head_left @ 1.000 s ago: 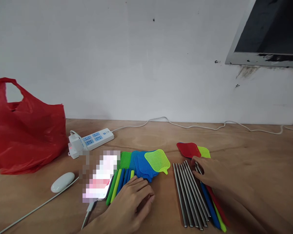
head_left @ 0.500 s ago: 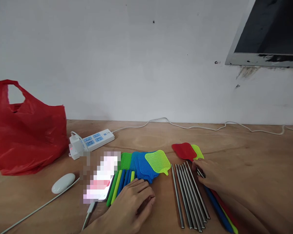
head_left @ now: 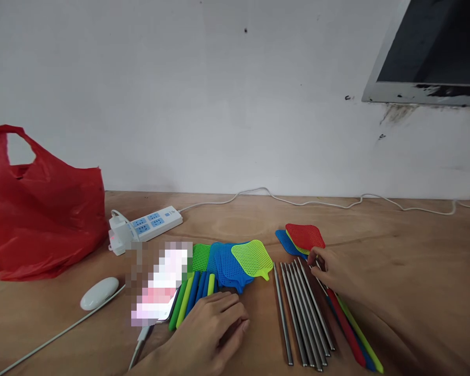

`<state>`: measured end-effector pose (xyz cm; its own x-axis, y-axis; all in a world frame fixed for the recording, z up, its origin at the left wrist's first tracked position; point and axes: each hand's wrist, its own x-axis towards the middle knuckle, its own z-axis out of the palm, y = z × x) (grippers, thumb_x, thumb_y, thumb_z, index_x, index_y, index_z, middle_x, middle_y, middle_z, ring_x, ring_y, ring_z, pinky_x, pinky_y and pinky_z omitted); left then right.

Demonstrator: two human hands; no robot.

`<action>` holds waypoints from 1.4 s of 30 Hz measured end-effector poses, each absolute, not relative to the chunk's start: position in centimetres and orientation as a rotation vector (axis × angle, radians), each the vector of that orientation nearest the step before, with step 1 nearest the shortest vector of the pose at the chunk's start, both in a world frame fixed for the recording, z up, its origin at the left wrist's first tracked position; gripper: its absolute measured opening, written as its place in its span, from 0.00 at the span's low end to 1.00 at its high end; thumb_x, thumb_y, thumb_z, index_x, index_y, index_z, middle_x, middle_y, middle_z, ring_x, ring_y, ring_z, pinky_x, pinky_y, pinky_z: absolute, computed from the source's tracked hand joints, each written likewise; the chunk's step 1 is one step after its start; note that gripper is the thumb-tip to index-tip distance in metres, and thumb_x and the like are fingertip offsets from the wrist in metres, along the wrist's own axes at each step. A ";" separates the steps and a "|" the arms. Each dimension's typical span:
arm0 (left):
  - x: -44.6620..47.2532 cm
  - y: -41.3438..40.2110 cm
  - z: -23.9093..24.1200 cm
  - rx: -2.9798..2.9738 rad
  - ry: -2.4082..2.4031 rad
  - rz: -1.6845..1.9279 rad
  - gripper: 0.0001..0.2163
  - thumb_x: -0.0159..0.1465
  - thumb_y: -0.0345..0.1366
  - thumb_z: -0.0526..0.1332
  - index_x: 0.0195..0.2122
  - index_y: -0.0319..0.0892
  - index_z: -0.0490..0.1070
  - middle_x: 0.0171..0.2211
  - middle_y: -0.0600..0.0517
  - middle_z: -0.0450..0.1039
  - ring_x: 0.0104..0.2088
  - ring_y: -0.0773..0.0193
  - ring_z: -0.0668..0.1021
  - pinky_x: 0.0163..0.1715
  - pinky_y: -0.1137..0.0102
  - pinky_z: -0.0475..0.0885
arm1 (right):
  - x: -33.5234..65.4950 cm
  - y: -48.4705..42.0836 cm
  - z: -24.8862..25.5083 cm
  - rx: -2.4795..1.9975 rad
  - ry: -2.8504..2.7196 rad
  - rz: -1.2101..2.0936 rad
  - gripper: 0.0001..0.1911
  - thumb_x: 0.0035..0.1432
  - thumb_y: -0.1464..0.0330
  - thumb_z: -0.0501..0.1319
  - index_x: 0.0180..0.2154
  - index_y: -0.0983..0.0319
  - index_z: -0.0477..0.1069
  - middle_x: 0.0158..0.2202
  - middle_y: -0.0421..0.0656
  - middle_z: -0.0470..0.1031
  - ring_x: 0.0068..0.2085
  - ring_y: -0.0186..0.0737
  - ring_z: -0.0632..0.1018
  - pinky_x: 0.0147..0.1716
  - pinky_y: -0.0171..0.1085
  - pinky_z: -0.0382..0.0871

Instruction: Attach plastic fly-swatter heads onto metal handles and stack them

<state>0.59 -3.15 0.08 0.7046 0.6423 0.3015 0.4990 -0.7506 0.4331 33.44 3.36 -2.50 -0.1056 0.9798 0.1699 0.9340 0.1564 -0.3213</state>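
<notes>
On the right, my right hand (head_left: 327,266) pinches the neck of a red fly swatter (head_left: 305,236), which lies over a yellow-green one and a blue fly swatter (head_left: 285,243). Their red, blue and yellow-green handles (head_left: 350,331) point toward me under the forearm. Several steel rods (head_left: 303,313) lie side by side just left of that hand. My left hand (head_left: 215,326) rests loosely curled on the table, its thumb apart from the fingers and nothing visible in it. Beside it are several coloured handle tubes (head_left: 186,297), partly covered by the fingers. Beyond them overlap green, blue and yellow-green swatter heads (head_left: 253,258).
A lit phone (head_left: 168,282), partly blurred, lies left of the tubes with a cable attached. Farther left are a white oval object (head_left: 100,293), a power strip (head_left: 156,222) and a red plastic bag (head_left: 47,209). A white cord (head_left: 297,202) runs along the wall.
The red swatter head has shifted right and now lies on top, uncovering the blue one. The handles on the right have spread and changed order. My left hand has stayed in place.
</notes>
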 end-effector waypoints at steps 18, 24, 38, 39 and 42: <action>0.7 -3.0 0.1 2.616 0.905 0.570 0.07 0.69 0.28 0.52 0.34 0.44 0.65 0.31 0.53 0.71 0.31 0.63 0.73 0.29 0.69 0.63 | 31.8 1.7 -1.1 -1.784 -2.200 0.039 0.06 0.59 0.69 0.56 0.30 0.58 0.69 0.27 0.40 0.74 0.29 0.41 0.73 0.28 0.37 0.54; 0.8 -2.9 0.3 2.630 0.909 0.594 0.07 0.69 0.28 0.53 0.34 0.44 0.65 0.30 0.54 0.72 0.30 0.63 0.73 0.28 0.70 0.63 | 30.9 1.4 -0.9 -1.926 -2.129 0.022 0.07 0.54 0.66 0.61 0.25 0.58 0.70 0.25 0.42 0.74 0.29 0.44 0.73 0.27 0.37 0.52; 0.5 -2.5 0.0 2.655 1.210 0.809 0.08 0.69 0.29 0.51 0.38 0.45 0.69 0.34 0.51 0.74 0.35 0.56 0.76 0.38 0.62 0.68 | 30.9 2.4 -1.3 -1.658 -1.747 0.602 0.12 0.44 0.65 0.61 0.14 0.58 0.62 0.15 0.35 0.59 0.21 0.35 0.62 0.23 0.36 0.50; 0.3 -2.2 -0.1 2.673 1.302 0.842 0.07 0.69 0.30 0.51 0.40 0.45 0.69 0.36 0.50 0.75 0.36 0.54 0.76 0.38 0.61 0.68 | 31.0 2.5 -1.3 -1.615 -1.701 0.653 0.12 0.44 0.64 0.60 0.15 0.58 0.61 0.15 0.35 0.58 0.21 0.34 0.61 0.23 0.35 0.50; -0.3 -1.3 -0.3 2.739 1.554 0.858 0.06 0.68 0.33 0.52 0.42 0.43 0.67 0.37 0.46 0.74 0.38 0.49 0.76 0.37 0.58 0.69 | 31.3 2.6 -0.8 -1.493 -1.540 0.799 0.13 0.43 0.62 0.60 0.16 0.58 0.59 0.16 0.34 0.56 0.21 0.33 0.60 0.22 0.34 0.50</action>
